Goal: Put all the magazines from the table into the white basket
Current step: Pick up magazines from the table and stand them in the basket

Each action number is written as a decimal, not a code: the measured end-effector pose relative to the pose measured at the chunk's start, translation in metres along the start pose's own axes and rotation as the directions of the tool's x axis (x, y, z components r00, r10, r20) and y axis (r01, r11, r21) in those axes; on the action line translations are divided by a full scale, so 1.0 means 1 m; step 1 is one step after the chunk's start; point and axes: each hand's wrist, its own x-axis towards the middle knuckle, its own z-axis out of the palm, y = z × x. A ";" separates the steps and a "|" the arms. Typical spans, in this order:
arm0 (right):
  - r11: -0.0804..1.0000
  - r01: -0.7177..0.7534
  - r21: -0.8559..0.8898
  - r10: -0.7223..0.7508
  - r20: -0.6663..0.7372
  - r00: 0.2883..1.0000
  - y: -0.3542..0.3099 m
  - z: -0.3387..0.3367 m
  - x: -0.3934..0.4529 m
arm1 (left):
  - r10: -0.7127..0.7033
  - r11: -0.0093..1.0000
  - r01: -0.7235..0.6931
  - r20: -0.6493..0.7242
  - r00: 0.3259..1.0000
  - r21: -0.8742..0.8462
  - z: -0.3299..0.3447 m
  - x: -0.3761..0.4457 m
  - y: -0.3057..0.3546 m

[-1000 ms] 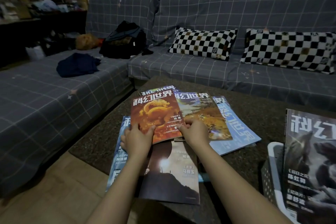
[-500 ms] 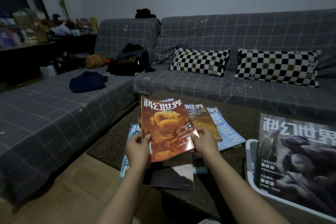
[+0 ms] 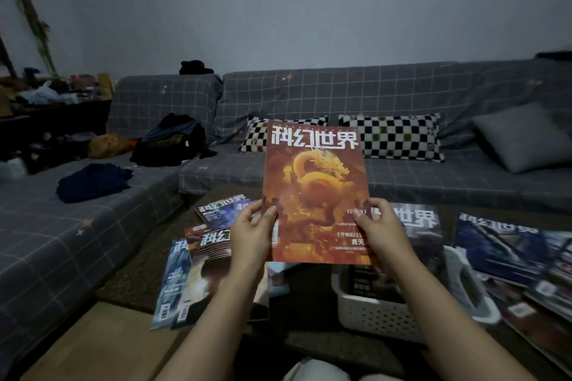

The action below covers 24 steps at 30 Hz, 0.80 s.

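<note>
An orange magazine with a golden dragon cover [image 3: 314, 182] stands upright in the air in front of me. My left hand [image 3: 252, 233] grips its lower left edge, and my right hand [image 3: 382, 230] grips its lower right edge. Below and to the right sits the white basket [image 3: 368, 312], with a dark magazine [image 3: 424, 235] standing inside it. Several magazines [image 3: 198, 260] lie overlapped on the dark table [image 3: 133, 281] at the left. More magazines [image 3: 507, 244] lie to the right of the basket.
A grey checked sofa [image 3: 309, 96] wraps around the back and left of the table. On it are checkered pillows [image 3: 402, 136], a grey cushion [image 3: 523, 139], a black bag [image 3: 173, 139] and dark folded clothing [image 3: 93, 181]. A cluttered shelf [image 3: 52, 102] stands far left.
Both hands lifted the orange magazine off the pile, raised it upright and carried it right toward the basket. The view tilted up and shifted right.
</note>
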 end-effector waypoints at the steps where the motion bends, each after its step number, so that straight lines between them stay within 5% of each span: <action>1: 1.000 0.005 -0.008 -0.005 -0.026 1.000 0.002 -0.012 0.000 | -0.008 1.000 0.008 0.034 0.999 -0.014 0.011 -0.003 0.000; 9: 0.999 -0.032 -0.013 0.028 -0.216 0.976 0.031 -0.091 0.010 | -0.096 0.994 0.108 0.244 0.965 -0.037 0.100 -0.021 -0.020; 17: 0.981 -0.171 -0.096 0.139 -0.273 0.952 0.076 -0.112 0.020 | -0.075 0.943 -0.015 0.258 0.963 0.331 0.137 -0.024 -0.068; 24: 0.958 -0.229 -0.172 0.164 -0.325 0.931 0.106 -0.103 0.027 | -0.050 0.773 -0.144 0.285 0.957 0.618 0.141 -0.014 -0.089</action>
